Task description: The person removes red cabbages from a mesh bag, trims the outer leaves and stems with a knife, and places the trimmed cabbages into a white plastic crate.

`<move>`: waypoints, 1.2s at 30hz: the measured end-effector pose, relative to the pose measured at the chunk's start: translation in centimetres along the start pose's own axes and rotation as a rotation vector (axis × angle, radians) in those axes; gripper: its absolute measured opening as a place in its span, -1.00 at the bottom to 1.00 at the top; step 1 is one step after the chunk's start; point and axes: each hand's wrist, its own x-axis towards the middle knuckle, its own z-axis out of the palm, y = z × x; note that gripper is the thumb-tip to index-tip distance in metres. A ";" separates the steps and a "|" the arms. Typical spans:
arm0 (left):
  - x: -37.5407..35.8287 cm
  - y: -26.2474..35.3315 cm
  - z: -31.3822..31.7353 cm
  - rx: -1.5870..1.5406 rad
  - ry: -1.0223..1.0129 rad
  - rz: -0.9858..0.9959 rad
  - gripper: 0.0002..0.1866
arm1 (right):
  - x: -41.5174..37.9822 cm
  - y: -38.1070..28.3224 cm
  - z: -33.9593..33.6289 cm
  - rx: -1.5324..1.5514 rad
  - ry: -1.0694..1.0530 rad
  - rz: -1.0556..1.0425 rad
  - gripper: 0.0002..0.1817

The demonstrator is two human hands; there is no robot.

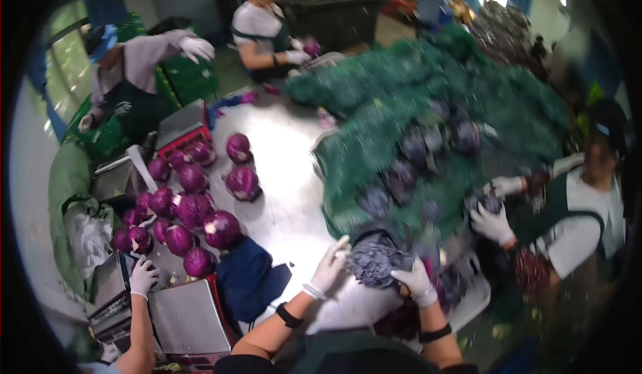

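In a crowded workroom, purple cabbages [193,179] fill the left of a white table [287,148] and green netting [518,96] drapes its far right. The dark cabbage [372,260] sits between my hands at the near side, round, with no clear long axis. My right hand [416,282], the nearer, closes on its right edge; my left [328,268], loosely extended and apparently holding nothing, points upward just beside it, contact unclear. Blur muddies its leaves; its underside is hidden.
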 end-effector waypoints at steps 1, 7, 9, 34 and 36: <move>-0.8 -0.5 0.2 0.058 0.025 -0.028 -0.51 | -0.7 -1.7 0.4 -0.312 0.033 -0.151 -0.35; -3.7 -3.5 1.2 0.834 -0.137 0.207 -0.53 | -6.6 2.1 3.1 -0.761 0.206 -0.013 -0.14; -5.0 -2.0 2.4 0.871 -0.151 0.144 -0.52 | -7.9 1.9 5.1 -0.854 0.255 -0.024 -0.06; -6.0 -2.3 3.6 1.418 -0.024 0.164 0.17 | -13.1 0.7 -0.2 -0.926 0.446 0.046 -0.57; -5.4 -2.3 4.4 1.465 -0.049 0.169 0.17 | -13.3 4.6 2.4 -0.987 0.324 -0.062 -0.60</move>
